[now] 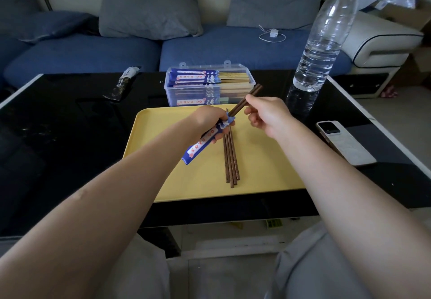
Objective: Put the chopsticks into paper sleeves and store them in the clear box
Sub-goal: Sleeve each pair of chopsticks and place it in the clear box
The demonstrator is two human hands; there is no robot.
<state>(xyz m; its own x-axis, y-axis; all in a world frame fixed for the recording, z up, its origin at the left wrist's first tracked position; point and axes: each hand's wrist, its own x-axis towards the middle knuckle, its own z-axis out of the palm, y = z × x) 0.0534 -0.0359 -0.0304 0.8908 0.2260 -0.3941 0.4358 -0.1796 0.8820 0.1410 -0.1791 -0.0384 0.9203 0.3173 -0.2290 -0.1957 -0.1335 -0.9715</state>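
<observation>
Black glass table carries a yellow tray, with a large clear water bottle at its far right. Clear box just behind the tray, holding blue-sleeved chopsticks. White phone right of the tray. Left hand grips a blue paper sleeve over the tray. Right hand pinches a dark chopstick pair, tips entering the sleeve mouth. Loose chopsticks lie on the tray beneath.
</observation>
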